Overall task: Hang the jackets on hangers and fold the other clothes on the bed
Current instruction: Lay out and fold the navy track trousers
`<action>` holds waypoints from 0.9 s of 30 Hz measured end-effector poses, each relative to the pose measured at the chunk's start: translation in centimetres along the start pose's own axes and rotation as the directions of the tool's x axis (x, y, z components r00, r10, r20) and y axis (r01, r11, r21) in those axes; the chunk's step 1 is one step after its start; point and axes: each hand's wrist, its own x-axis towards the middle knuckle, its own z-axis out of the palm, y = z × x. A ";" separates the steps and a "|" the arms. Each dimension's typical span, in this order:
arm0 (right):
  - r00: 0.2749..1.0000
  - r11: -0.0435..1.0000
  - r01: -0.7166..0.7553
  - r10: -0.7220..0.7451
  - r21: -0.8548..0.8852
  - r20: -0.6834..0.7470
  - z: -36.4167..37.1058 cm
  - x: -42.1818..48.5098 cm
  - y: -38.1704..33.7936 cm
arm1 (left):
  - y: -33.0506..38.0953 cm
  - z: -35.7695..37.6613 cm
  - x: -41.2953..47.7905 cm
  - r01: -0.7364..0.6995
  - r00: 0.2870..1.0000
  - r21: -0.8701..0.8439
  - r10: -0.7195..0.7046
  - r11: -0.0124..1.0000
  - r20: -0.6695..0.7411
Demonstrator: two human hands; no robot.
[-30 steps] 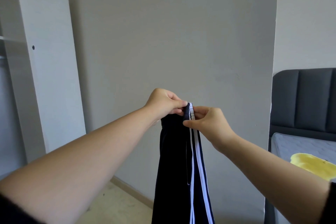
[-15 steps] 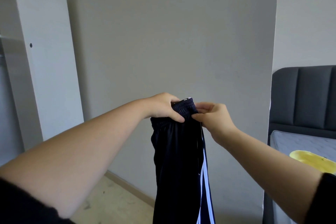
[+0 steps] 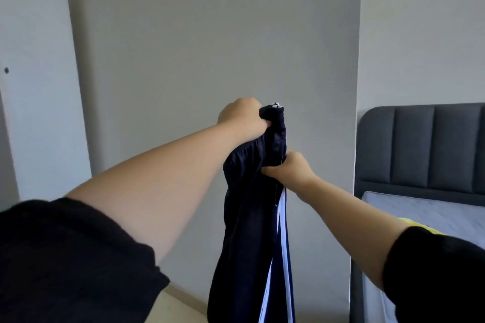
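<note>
Far left of frame: white wardrobe panel, upright, with one small dark hole near its left edge.

Lower left: black sleeve on the left arm, bare forearm running up toward centre.

Centre: left hand is clenched round the bunched waistband at the top of the navy track trousers, fingers curled into the cloth and back of the hand toward me. The trousers hang straight down from that grip, in the air in front of the grey wall. Their lower end leaves the frame at the bottom edge. White side stripes run down the garment's right edge.

Just right of and below the left hand: right hand grasps the same trousers lower down. I log one digit lying across the front of the cloth; the others are hidden. The two hands are apart.

Bottom centre: a strip of pale floor meets the wall.

Right: grey padded headboard and bare mattress. A yellow garment lies on the mattress, mostly hidden behind the right sleeve. The trousers are left of the bed, clear of it.
</note>
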 end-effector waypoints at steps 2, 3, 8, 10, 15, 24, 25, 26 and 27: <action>0.983 1.000 0.013 -0.013 0.004 -0.185 -2.7 0.9 -0.8 | 2.4 -0.5 1.4 -0.003 0.996 -0.020 0.001 1.000 -0.088; 0.965 0.999 0.030 -0.024 0.017 -0.260 -4.4 1.4 -1.3 | 3.6 -0.9 2.1 -0.006 0.992 -0.042 0.001 0.999 -0.126; 0.830 0.993 0.087 -0.119 -0.084 -0.545 -15.7 2.8 -5.7 | 10.3 -2.4 5.0 -0.102 0.968 -0.240 0.041 0.965 -0.246; 0.776 0.977 0.113 -0.199 -0.180 -0.599 -20.6 2.7 -8.5 | 13.8 -3.3 6.4 -0.159 0.955 -0.322 0.063 0.933 -0.289; 0.744 0.948 0.079 -0.263 -0.310 -0.614 -30.7 0.9 -13.9 | 22.6 -5.8 9.1 -0.281 0.926 -0.393 0.140 0.876 -0.350; 0.999 0.996 0.049 -0.050 -0.073 -0.009 -40.4 -6.3 -13.8 | 32.9 -6.6 9.1 -0.590 0.786 -0.335 0.617 0.735 -0.031; 0.998 0.996 0.055 -0.055 -0.072 0.002 -40.6 -6.5 -13.9 | 34.0 -6.4 9.0 -0.613 0.763 -0.324 0.646 0.721 -0.006; 0.997 0.994 0.066 -0.070 -0.086 -0.042 -40.7 -6.6 -14.1 | 34.8 -6.2 9.1 -0.631 0.744 -0.319 0.668 0.707 0.009; 0.989 0.991 0.074 -0.087 -0.109 -0.123 -41.2 -6.9 -14.2 | 35.8 -6.1 9.1 -0.642 0.727 -0.335 0.687 0.689 0.018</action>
